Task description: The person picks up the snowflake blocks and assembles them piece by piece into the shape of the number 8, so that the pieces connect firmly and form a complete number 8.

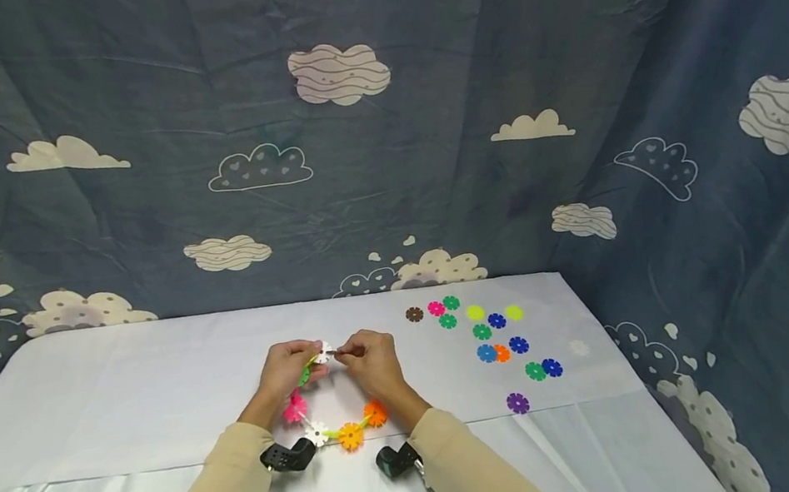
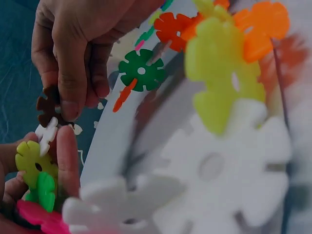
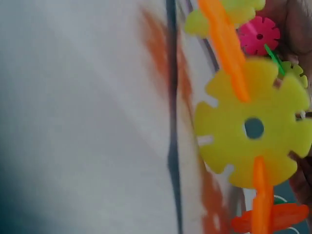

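Note:
My left hand (image 1: 284, 372) holds the end of a chain of slotted plastic flower discs, gripping near a white disc (image 1: 322, 354). A yellow disc (image 2: 27, 158) and a green disc (image 2: 47, 190) follow it. Between thumb and fingertips my right hand (image 1: 375, 362) pinches a brown disc (image 2: 45, 108), whose edge meets the white disc; whether their slots interlock, I cannot tell. Below the hands the chain curves through a pink disc (image 1: 295, 409), another white disc (image 1: 317, 434) and orange discs (image 1: 351, 437). A large yellow disc (image 3: 226, 131) joins orange ones in the right wrist view.
Loose flower discs lie to the right on the white-covered table (image 1: 121, 402): a brown one (image 1: 414, 315), a purple one (image 1: 518, 403), a pale one (image 1: 579, 348) and several green, blue and yellow ones. Behind the table hangs a dark cloud-patterned curtain (image 1: 417, 192).

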`<state>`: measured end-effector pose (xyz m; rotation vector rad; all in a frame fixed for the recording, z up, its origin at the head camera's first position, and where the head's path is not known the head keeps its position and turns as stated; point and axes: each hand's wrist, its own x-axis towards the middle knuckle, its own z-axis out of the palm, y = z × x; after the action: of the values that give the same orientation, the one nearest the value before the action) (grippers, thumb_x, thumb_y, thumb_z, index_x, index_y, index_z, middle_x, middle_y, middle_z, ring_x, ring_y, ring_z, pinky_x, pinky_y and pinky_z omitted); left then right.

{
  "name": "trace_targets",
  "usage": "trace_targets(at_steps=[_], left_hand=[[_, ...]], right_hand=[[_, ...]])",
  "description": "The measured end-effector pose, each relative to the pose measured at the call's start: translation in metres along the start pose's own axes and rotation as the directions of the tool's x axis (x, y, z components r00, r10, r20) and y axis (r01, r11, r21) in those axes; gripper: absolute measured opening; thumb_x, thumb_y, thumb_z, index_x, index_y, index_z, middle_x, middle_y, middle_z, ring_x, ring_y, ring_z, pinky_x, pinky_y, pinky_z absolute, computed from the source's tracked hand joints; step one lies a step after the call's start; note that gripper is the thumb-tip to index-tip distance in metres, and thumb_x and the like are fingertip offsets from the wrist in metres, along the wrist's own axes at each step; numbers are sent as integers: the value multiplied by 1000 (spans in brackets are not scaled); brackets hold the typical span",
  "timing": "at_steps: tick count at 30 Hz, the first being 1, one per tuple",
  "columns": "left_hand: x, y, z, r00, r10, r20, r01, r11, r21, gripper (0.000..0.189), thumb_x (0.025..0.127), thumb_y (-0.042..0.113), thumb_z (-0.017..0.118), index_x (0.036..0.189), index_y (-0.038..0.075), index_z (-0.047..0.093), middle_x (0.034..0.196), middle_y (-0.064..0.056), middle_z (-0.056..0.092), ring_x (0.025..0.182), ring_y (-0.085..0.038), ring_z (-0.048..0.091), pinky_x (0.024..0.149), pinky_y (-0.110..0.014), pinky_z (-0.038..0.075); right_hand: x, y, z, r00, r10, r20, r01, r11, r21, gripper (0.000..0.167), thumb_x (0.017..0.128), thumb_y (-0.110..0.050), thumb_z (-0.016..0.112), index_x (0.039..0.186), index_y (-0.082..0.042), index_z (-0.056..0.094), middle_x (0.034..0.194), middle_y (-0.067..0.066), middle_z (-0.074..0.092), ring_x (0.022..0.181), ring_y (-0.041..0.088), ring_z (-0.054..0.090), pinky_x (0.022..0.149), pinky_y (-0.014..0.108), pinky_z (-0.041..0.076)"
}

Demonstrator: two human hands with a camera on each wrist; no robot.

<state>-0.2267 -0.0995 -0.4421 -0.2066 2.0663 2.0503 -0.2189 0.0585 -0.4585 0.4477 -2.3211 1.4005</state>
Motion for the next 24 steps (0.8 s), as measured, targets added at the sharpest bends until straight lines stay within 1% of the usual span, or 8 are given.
trace_targets(at_steps=[3, 5, 7, 11, 15, 19, 22, 24], left_hand=[[-1, 1, 1, 1000, -2, 6, 2, 1000, 0, 29, 99, 11, 55, 112, -15, 58, 86, -9, 60, 60, -8, 64, 62, -23, 57], [-1, 2, 0, 1000, 0, 15, 0, 1000, 12, 29, 99, 10, 55, 112, -15, 58, 85, -10, 60, 60, -9, 65, 62, -24, 57], [0, 3, -3, 1000, 1, 24, -2, 1000, 20, 27, 99, 11, 55, 111, -13, 59, 84, -9, 61, 59, -9, 65, 62, -25, 57], [0, 4, -8, 998, 15, 53, -16, 999, 35, 28, 99, 12, 54, 111, -13, 58, 84, -8, 61, 59, -11, 65, 63, -28, 58], [0, 5, -13, 999, 7, 48, -9, 998, 58, 29, 100, 14, 53, 112, -12, 57, 86, -8, 60, 59, -10, 65, 63, -28, 58], [1, 3, -14, 999, -9, 39, 7, 998, 63, 29, 100, 15, 53, 113, -11, 57, 90, -9, 60, 60, -10, 65, 63, -27, 58], [1, 0, -11, 999, -26, 37, 25, 999, 44, 29, 100, 16, 54, 113, -10, 57, 91, -9, 59, 61, -10, 65, 64, -28, 58], [1, -2, -9, 999, -33, 33, 32, 999, 29, 29, 100, 16, 53, 114, -10, 57, 90, -9, 59, 60, -10, 65, 64, -28, 58]], right_hand=[[0, -1, -1, 1000, -9, 11, 10, 1000, -28, 8, 74, 5, 79, 73, -1, 74, 70, 6, 68, 60, 9, 62, 57, 17, 51], [1, -3, -4, 998, 0, 62, 3, 999, -54, 7, 75, 2, 79, 77, -2, 74, 72, 5, 69, 62, 8, 62, 60, 17, 51], [3, -4, -9, 991, 22, 130, -14, 998, -68, 12, 76, -1, 80, 86, -2, 75, 79, 6, 70, 67, 12, 63, 63, 18, 51], [6, 2, -23, 967, 144, 208, -121, 986, -119, 35, 75, -10, 83, 107, -3, 71, 96, 9, 68, 79, 19, 61, 71, 23, 51], [6, 12, -30, 925, 297, 239, -246, 944, -222, 49, 76, -22, 83, 117, -2, 66, 104, 11, 64, 90, 23, 57, 79, 33, 49], [7, 17, -28, 882, 362, 302, -274, 915, -296, 52, 77, -29, 82, 116, 0, 65, 105, 11, 61, 94, 24, 55, 86, 38, 48], [9, 17, -25, 867, 382, 319, -286, 907, -309, 41, 77, -26, 82, 108, -3, 68, 98, 7, 61, 88, 21, 54, 81, 35, 47], [8, 16, -24, 869, 380, 317, -295, 912, -284, 35, 77, -23, 81, 103, -3, 68, 91, 4, 61, 81, 18, 52, 75, 31, 46]])
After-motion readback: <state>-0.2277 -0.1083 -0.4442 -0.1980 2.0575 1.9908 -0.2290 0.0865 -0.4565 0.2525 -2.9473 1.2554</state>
